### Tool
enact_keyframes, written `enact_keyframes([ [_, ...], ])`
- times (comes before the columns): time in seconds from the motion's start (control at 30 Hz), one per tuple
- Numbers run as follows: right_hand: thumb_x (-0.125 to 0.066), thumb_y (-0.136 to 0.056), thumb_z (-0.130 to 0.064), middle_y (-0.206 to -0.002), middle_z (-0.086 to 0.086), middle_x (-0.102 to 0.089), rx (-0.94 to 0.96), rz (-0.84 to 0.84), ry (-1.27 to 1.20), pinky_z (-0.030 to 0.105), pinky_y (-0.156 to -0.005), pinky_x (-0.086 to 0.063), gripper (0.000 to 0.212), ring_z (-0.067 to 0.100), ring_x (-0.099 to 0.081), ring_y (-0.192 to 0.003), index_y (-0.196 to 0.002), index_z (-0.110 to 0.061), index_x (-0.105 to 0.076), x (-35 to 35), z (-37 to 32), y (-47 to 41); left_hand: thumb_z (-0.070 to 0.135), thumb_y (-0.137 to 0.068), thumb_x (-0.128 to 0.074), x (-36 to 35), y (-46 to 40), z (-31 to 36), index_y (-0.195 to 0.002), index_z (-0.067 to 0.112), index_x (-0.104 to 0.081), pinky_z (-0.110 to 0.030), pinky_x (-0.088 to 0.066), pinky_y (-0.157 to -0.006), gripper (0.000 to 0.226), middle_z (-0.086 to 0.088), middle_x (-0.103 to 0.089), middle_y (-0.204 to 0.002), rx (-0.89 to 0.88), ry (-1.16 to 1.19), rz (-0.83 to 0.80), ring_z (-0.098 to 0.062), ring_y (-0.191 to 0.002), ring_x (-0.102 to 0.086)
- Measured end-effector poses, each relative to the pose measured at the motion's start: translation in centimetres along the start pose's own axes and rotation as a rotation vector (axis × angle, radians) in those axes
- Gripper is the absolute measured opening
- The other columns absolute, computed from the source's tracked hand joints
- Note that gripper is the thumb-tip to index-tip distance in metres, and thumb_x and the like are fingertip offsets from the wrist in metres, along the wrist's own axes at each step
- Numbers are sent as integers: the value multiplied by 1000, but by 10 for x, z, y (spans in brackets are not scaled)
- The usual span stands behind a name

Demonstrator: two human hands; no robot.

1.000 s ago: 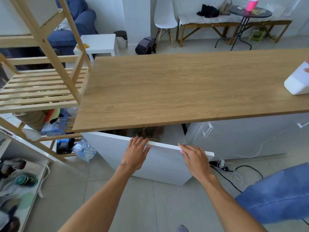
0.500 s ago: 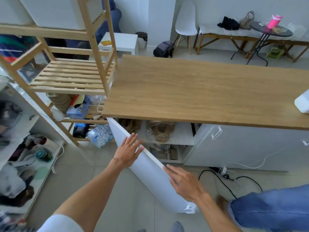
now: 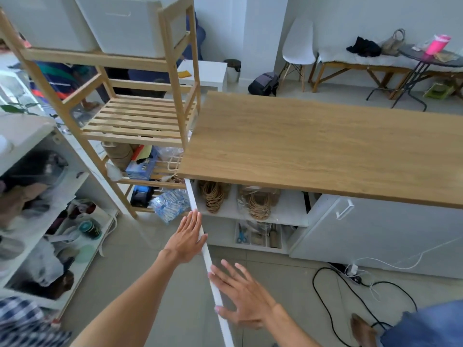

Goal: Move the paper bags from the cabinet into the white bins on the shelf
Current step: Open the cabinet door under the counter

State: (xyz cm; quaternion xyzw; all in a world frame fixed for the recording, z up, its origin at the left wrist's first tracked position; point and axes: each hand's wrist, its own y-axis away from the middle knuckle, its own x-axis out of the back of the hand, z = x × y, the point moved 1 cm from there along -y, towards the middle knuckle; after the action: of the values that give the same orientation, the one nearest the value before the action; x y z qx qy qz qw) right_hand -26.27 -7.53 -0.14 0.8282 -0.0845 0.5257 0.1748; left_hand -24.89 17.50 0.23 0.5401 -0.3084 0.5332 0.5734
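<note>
The white cabinet door (image 3: 198, 204) stands wide open, seen edge-on. My left hand (image 3: 186, 237) lies flat against its outer face. My right hand (image 3: 241, 294) rests on its top edge lower down, fingers spread. Inside the cabinet, two bundles of brown paper bags with twine handles sit on the upper shelf: one at the left (image 3: 213, 196), one at the right (image 3: 259, 201). Two white bins (image 3: 130, 23) stand on the top level of the wooden shelf (image 3: 175, 78) at the upper left. Neither hand holds a bag.
A wooden countertop (image 3: 325, 144) overhangs the cabinet. The lower cabinet shelf holds a tray with scissors (image 3: 241, 236). Black and white cables (image 3: 350, 279) lie on the floor at the right. A cluttered white shelf unit (image 3: 37, 221) stands at the left.
The cabinet door has swung from nearly closed to fully open, exposing the paper bags. Both hands followed the door edge, and my view shifted so the white bins came into sight.
</note>
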Motion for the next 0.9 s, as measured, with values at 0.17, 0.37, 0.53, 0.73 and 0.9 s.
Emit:
enact_keyframes([
  [0.17, -35, -92, -65, -169, -11, 6, -133, -76, -89, 41, -125, 10, 80, 12, 17, -154, -161, -37, -6, 6, -4, -18, 33, -108, -26, 6, 5, 0, -156, -3, 11, -38, 10, -126, 71, -23, 18, -165, 65, -21, -34, -31, -153, 19],
  [0.37, -40, -90, -68, -168, -10, -21, -464, 75, -351, 39, -121, -21, 78, 13, -23, -153, -159, -40, -19, 57, 35, -30, 38, -106, -37, 22, 3, 10, -159, 1, 5, -52, -5, -124, 76, -25, 8, -166, 214, 23, -88, -37, -155, 9],
  [0.53, -46, -89, -63, -161, -5, -37, -675, 243, -574, 43, -116, -34, 71, 17, -37, -146, -154, -38, -33, 97, 72, -27, 40, -103, -41, 41, -7, 16, -159, 2, -11, -51, -13, -124, 74, -22, -19, -164, 259, 68, -74, -35, -153, -13],
  [0.73, -50, -94, -59, -156, 2, -44, -808, 345, -678, 43, -115, -37, 67, 22, -44, -141, -154, -30, -37, 122, 104, -10, 44, -103, -43, 58, -20, 36, -152, 11, -35, -45, -41, -106, 60, -12, -47, -152, 216, 211, -36, -33, -138, -46],
  [0.9, -50, -97, -55, -156, 3, -44, -864, 352, -722, 44, -117, -34, 64, 22, -43, -142, -153, -27, -38, 129, 128, 4, 44, -104, -41, 57, -34, 57, -148, 11, -39, -44, -44, -102, 55, -11, -47, -151, 182, 266, -50, -31, -135, -49],
])
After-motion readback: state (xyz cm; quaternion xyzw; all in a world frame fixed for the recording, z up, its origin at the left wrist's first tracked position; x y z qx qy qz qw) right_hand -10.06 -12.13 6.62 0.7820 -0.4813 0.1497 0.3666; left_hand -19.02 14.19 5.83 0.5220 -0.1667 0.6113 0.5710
